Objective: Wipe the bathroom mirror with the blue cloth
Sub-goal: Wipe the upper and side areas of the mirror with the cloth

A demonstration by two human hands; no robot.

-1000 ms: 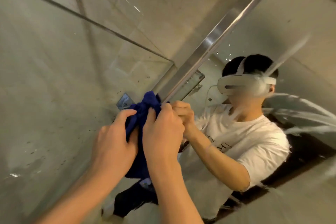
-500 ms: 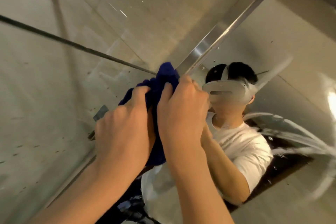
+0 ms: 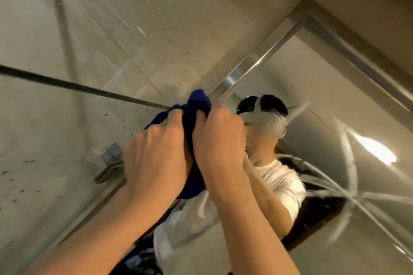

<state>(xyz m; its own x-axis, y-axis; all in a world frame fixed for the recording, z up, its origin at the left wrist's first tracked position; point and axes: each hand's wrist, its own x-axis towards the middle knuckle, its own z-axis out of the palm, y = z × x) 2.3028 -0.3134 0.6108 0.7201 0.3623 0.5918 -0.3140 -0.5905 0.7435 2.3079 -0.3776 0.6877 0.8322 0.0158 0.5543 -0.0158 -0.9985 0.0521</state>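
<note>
Near the centre of the frame both hands grip the bunched blue cloth (image 3: pixel 194 116): the left hand (image 3: pixel 156 154) and the right hand (image 3: pixel 220 138) have their fingers (image 3: pixel 175 116) curled round it, side by side, with the wad between them and poking out above their knuckles. The cloth sits against the mirror (image 3: pixel 317 100) at its metal frame (image 3: pixel 241 73), which runs diagonally toward the upper right. Unwiped streaks lie to the right of the hands, on the right hand's side, so the next stroke likely goes that way.

two bare forearms, left hand (image 3: pixel 156 154) and right hand (image 3: pixel 220 138); reflection showed a white short-sleeved t-shirt (image 3: pixel 281 183) and grey headset (image 3: pixel 261 121).
</note>
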